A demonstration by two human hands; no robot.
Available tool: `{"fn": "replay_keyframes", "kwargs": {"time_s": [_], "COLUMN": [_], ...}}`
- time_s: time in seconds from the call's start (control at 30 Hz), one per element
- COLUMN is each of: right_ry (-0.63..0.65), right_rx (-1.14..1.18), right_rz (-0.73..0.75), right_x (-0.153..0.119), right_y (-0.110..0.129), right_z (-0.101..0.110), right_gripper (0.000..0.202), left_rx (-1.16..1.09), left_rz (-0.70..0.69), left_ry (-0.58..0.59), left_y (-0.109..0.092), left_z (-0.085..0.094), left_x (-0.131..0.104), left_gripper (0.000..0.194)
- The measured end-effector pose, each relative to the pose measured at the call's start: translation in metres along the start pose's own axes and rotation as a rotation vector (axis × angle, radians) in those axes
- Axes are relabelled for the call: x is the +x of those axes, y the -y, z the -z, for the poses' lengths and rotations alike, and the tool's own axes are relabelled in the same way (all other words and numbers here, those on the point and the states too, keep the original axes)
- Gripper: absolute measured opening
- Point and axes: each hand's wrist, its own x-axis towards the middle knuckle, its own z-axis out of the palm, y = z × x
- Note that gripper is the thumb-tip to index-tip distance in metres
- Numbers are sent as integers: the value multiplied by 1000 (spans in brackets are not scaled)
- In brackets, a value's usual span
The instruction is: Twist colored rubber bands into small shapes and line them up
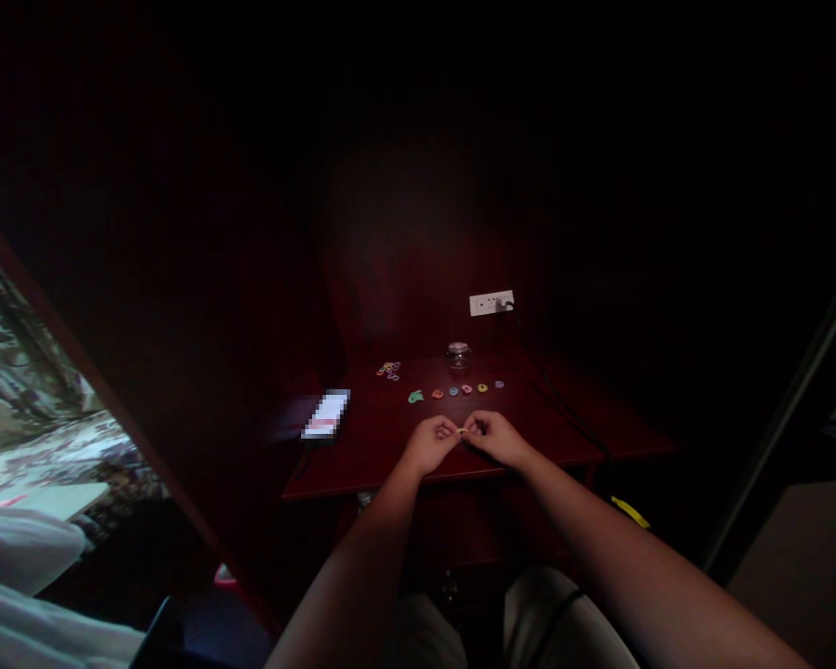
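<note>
My left hand [433, 444] and my right hand [494, 437] meet near the front edge of the dark red desk [376, 465]. Between their pinched fingertips is a small yellow piece [462, 430], held from both sides. Just beyond them runs a row of small coloured pieces: green [416, 397], red [437, 395], blue [453, 392], pink [466, 390], yellow [482, 388] and purple [500, 384]. Farther back on the left lies a loose group of coloured loops [388, 370]. A small clear jar [458, 357] stands behind the row.
A lit phone [327, 415] lies at the desk's left side. On the back wall is a white socket [491, 303] with a plug in it, and a dark cable runs down the right side. A yellow tag [630, 512] hangs below the desk edge.
</note>
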Motion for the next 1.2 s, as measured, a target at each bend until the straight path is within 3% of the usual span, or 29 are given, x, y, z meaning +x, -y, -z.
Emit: {"fn": "replay_keyframes", "kwargs": {"time_s": [0.6, 1.2], "right_ry": [4, -28], "right_rx": [-3, 15], "right_rz": [22, 9], "right_x": [-1, -4], "right_y": [4, 15], "right_z": [2, 2], "right_gripper": [10, 11], "left_rx": [-6, 58], "left_rz": [31, -2], "left_ry": [-45, 5], "left_y": [-3, -1], "left_z": [-2, -2], "left_x": [1, -1], "left_gripper": [9, 15]}}
